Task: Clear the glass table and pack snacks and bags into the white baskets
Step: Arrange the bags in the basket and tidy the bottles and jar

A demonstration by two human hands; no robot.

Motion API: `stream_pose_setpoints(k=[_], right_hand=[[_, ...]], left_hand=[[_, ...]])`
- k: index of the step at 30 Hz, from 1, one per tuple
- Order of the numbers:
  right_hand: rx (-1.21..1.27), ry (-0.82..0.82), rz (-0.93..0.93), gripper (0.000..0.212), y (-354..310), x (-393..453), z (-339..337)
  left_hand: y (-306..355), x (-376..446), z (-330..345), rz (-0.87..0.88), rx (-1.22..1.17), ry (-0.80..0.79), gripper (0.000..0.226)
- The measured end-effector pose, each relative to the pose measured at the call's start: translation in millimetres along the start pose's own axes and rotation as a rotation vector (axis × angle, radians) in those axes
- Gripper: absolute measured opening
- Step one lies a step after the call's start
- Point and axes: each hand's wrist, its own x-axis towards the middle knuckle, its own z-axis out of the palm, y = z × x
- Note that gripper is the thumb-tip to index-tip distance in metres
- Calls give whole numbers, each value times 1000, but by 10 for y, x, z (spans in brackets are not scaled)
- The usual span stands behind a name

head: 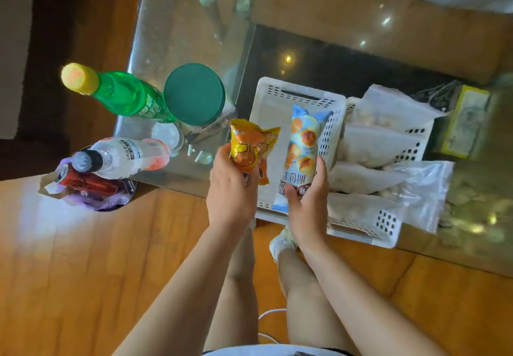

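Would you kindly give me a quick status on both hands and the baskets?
Left hand grips orange snack pack. Right hand grips blue snack pack over left white basket. Right basket holds bags. Nothing blocking.

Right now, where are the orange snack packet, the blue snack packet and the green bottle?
orange snack packet (251, 144): head view, on its printed front above the left hand's fingers.
blue snack packet (304, 136): head view, on its middle, above the right hand.
green bottle (125, 94): head view, on its body below the yellow cap.
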Motion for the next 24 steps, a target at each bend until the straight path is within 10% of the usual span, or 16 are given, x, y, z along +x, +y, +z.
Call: stream_pose_setpoints(k=[24], right_hand=[[-329,-18,75,75,268,269,349]], left_hand=[[64,319,455,-71,249,-387,59]])
